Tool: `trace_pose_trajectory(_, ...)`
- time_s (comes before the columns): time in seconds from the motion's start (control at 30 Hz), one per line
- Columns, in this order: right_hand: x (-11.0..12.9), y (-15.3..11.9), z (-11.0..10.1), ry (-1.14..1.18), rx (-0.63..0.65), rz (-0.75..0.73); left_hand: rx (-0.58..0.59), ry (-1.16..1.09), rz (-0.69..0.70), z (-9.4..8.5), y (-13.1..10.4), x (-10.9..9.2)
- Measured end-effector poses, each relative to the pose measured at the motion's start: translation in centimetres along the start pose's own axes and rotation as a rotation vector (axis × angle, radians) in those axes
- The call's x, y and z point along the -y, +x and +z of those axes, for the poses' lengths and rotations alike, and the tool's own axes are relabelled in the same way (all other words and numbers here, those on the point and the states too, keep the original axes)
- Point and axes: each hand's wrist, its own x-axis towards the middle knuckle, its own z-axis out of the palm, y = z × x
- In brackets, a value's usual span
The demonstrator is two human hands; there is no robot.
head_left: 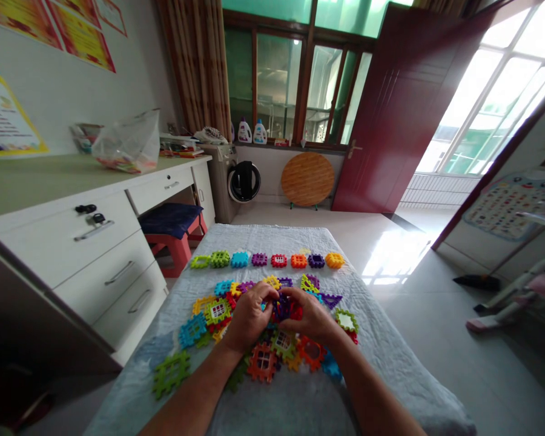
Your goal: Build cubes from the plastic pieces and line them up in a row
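Note:
My left hand [251,316] and my right hand [312,313] meet over a pile of coloured plastic interlocking pieces. Between their bent fingers is a dark purple piece [281,307], partly hidden by the fingers. Around and under the hands lie an orange-red square [262,363], a blue piece [193,329], a green piece [171,373] and several others. Beyond the pile, a row of small blocks runs across the cloth, from a light green piece [200,261] at the left to a yellow-orange block [335,260] at the right.
A grey-blue cloth [376,369] covers the table. Left of it stand a white desk [91,242] with a plastic bag [131,145] on top and a red stool [175,248]. Farther back are a washing machine [222,181] and a round wooden board [307,178].

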Motion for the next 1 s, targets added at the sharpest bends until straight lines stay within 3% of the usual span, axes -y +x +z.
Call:
trace_pose_trajectory(0.33,0.1,0.3,0.9,-0.030,-0.052,-0.118,-0.037,-0.030,-0.133,0.1,-0.3,-0.6)
trace_pose_trajectory(0.47,0.4,0.5,1.0,-0.025,-0.134,-0.103,-0.022,-0.286,-0.249,-0.3,-0.2,-1.3)
trace_pose_trajectory(0.67,0.8,0.6,1.2,-0.057,-0.183,-0.121,0.110,-0.682,-0.378,0.1,-0.1,-1.1)
trace_pose_trajectory(1.0,0.8,1.0,1.0,-0.168,-0.110,-0.128,0.085,-0.572,-0.388,0.6,-0.3,-0.5)
